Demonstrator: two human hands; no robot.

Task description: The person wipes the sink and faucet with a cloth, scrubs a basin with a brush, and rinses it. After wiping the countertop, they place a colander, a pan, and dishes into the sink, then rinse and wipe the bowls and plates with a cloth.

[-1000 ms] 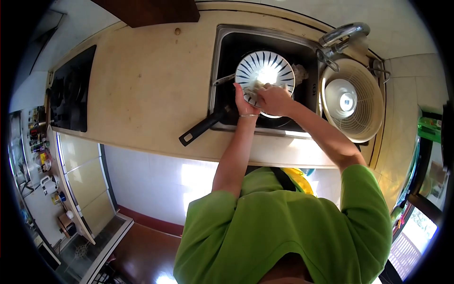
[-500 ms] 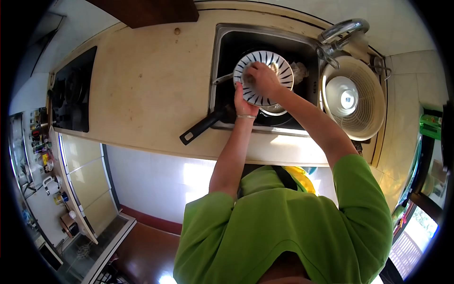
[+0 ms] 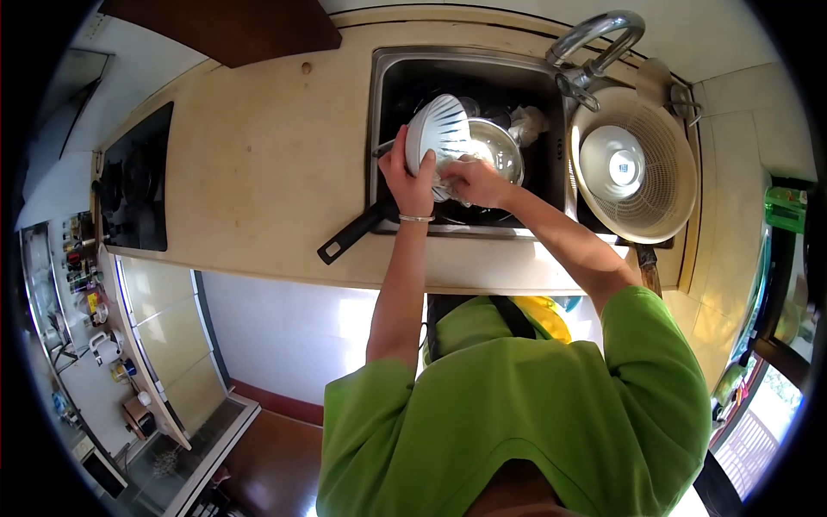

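Observation:
Over the sink (image 3: 378,99), a white bowl (image 3: 441,129) with dark stripes inside is tilted on its side, its opening toward the right. My left hand (image 3: 408,181) grips it by the outer wall and rim, thumb at the near edge. Pressed to the bowl's lower rim, my right hand (image 3: 479,183) is closed on a crumpled whitish cloth (image 3: 448,188), partly hidden by the fingers. Below and to the right, a shiny metal bowl (image 3: 506,153) sits in the sink. A pan's black handle (image 3: 351,234) sticks out over the sink's front left corner.
Right of the sink stands a cream colander (image 3: 676,202) with an upside-down white bowl (image 3: 601,159) in it. A chrome faucet (image 3: 603,28) rises behind. Crumpled translucent material (image 3: 527,126) lies in the sink. A dark cooktop (image 3: 136,181) is at the far left of the counter (image 3: 267,155).
The striped bowl has turned from facing up to tilted on its side, uncovering the metal bowl. My right hand has moved from the bowl's inside to its near rim.

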